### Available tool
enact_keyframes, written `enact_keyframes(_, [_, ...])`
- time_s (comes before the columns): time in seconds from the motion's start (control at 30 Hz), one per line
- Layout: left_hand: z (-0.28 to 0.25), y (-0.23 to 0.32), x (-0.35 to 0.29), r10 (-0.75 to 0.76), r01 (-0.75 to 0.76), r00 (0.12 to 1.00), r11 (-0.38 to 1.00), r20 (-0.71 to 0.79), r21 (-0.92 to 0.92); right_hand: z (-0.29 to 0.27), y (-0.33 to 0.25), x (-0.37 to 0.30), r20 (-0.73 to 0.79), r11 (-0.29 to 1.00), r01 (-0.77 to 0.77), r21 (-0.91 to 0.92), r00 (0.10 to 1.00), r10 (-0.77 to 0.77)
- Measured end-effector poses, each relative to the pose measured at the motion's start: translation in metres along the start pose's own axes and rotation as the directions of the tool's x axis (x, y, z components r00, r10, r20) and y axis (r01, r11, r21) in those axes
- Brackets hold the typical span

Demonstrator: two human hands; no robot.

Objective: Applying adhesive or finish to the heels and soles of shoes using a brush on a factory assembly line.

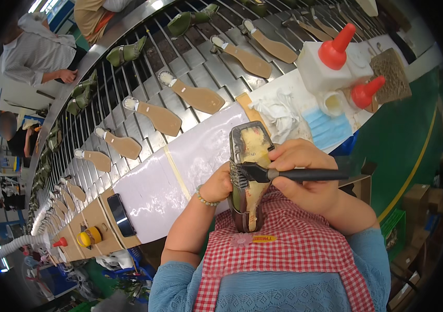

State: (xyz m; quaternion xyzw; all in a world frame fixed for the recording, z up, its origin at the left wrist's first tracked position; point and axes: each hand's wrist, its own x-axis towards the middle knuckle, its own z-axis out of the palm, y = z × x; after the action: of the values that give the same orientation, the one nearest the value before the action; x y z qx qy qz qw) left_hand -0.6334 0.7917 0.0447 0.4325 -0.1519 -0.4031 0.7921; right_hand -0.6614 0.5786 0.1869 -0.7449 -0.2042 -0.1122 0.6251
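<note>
My left hand, with a beaded bracelet at the wrist, grips a shoe upper on a last from its left side. The sole side faces up, yellowish with rough reddish patches, and a dark green edge and a silvery trim show at the left. My right hand is closed around the black handle of a brush. Its dark, wedge-shaped head lies across the middle of the shoe's underside; its bristles are hard to make out. Most of my left fingers are hidden behind the shoe.
A slatted metal conveyor carries several tan soles and green shoes. White bottles with red caps, a blue mask and crumpled white cloth lie at right. A phone lies left; another person stands across.
</note>
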Motion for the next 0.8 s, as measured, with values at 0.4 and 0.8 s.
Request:
enact_keyframes(0.4, [0.008, 0.001, -0.006, -0.090, 0.090, 0.996, 0.995, -0.007, 0.037, -0.004, 0.000, -0.002, 0.020, 1.000, -0.023, 0.016, 1.000, 0.023])
enact_keyframes(0.8, [0.009, -0.008, -0.009, -0.052, 0.053, 0.997, 0.999, -0.058, 0.001, -0.023, -0.012, -0.006, 0.141, 0.972, -0.161, 0.172, 0.980, 0.138])
